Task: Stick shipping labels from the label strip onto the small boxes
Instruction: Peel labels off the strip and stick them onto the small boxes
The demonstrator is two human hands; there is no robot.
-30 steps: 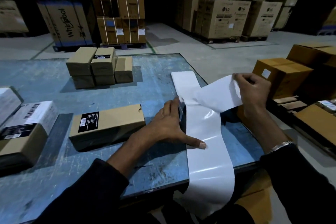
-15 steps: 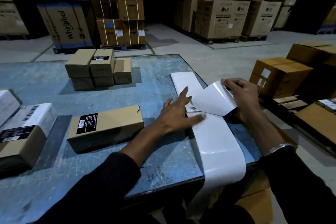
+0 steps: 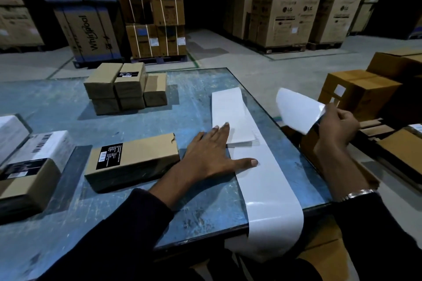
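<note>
So the long glossy white label strip (image 3: 267,180) runs down the right side of the scuffed blue counter (image 3: 68,102) and droops over the near edge. Left hand (image 3: 212,155) lies flat on it, fingers spread. Right hand (image 3: 335,123) is up past the counter's right edge, pinching one curled white peeled label (image 3: 296,109). Nearest small brown cardboard box (image 3: 134,159) with a black sticker sits just left of the left hand.
</note>
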